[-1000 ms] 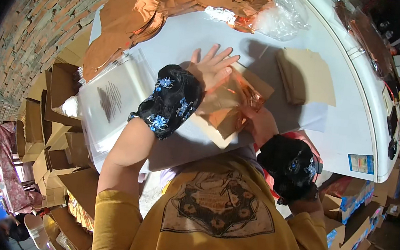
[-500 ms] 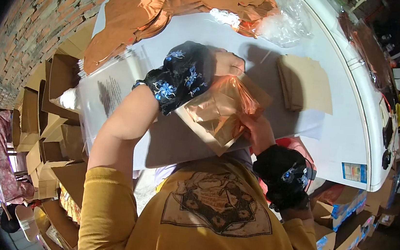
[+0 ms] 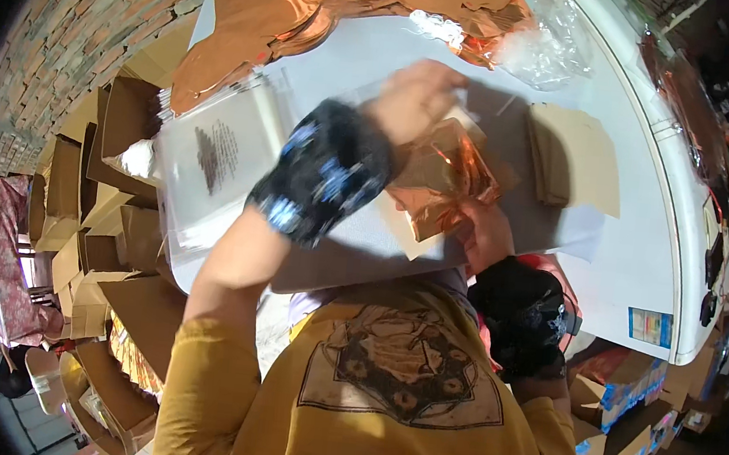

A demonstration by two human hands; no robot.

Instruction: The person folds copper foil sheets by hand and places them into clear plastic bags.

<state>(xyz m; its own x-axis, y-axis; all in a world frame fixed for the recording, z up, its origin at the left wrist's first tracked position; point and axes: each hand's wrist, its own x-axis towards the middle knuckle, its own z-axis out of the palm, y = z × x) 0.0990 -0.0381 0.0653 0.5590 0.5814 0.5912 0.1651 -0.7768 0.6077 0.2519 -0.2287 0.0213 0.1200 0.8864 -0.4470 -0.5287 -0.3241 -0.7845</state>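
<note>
A crinkled copper-coloured foil sheet (image 3: 443, 169) lies over a cream paper sheet (image 3: 410, 237) at the near middle of the table. My right hand (image 3: 488, 236) pinches the foil's near right edge, thumb and fingers closed on it. Above the foil's far left corner is my left hand (image 3: 418, 100), smeared by motion, with its fingers bent; whether anything is in them I cannot make out. Both wrists wear black sleeve cuffs with blue embroidery. Right of the foil lies a folded stack of cream paper (image 3: 571, 160).
Copper foil sheets (image 3: 252, 25) are heaped along the table's far side beside crumpled clear plastic (image 3: 547, 51). Clear plastic bags (image 3: 221, 155) are stacked at the left. Open cardboard boxes (image 3: 131, 123) crowd the left, more boxes (image 3: 628, 424) the lower right. A brick wall (image 3: 90, 48) rises at far left.
My left hand has swung up and its cuff is now blurred. The foil has drawn in to a smaller shape over the paper. My right hand keeps its pinch. The whole view has shifted slightly.
</note>
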